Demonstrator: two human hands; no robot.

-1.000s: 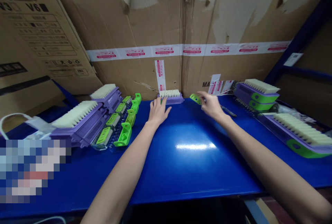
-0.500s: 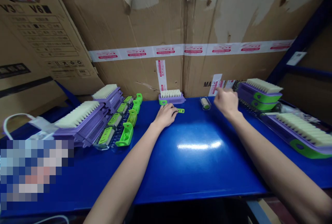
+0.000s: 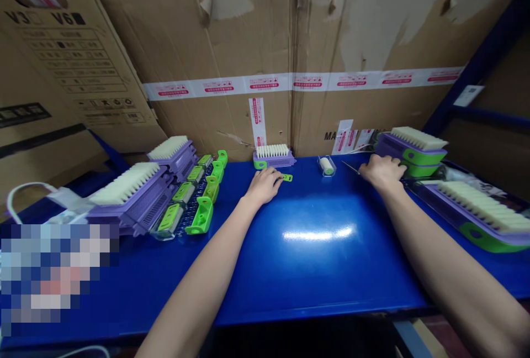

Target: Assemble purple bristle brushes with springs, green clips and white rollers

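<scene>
Blue table (image 3: 314,275), two hands (image 3: 264,185), one green strip (image 3: 287,178)

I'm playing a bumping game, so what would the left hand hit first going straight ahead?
Besides the green strip at its fingertips, the left hand would probably meet the purple brush first, though its distance is hard to judge.

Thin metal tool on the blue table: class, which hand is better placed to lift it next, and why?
Probably the right hand: its fingers are at one end of the thin metal tool, while the left hand is farther off, its fingertips at the small green piece.
</scene>
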